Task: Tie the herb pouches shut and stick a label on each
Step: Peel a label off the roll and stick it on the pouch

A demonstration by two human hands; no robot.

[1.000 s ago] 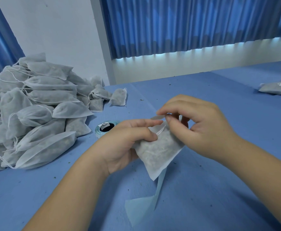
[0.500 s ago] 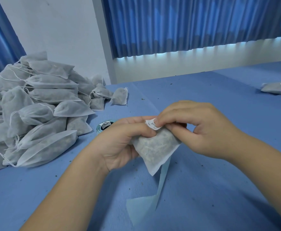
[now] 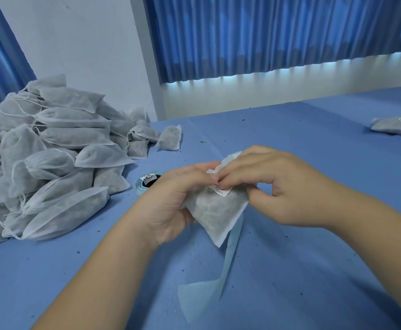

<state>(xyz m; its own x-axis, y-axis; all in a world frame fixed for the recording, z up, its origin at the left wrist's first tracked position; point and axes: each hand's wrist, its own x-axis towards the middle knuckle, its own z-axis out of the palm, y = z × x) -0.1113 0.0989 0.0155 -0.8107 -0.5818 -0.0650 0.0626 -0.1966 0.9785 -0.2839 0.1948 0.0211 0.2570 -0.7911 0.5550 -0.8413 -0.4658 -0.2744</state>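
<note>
Blue tabletop (image 3: 313, 163): your left hand (image 3: 178, 201) grips the soft-looking, probably light herb pouch (image 3: 216, 210) near its neck; your right hand (image 3: 278, 186) pinches the label (image 3: 222, 191).

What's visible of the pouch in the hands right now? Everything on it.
The pouch is a small white bag of thin, semi-sheer fabric that looks non-woven; greyish filling shows through. It is held above the blue table, tilted, one bottom corner pointing down. The left hand grips its left side; the right hand pinches a small white label against its upper face. Its bunched top pokes out above the right hand. Any tie is hidden.
</note>
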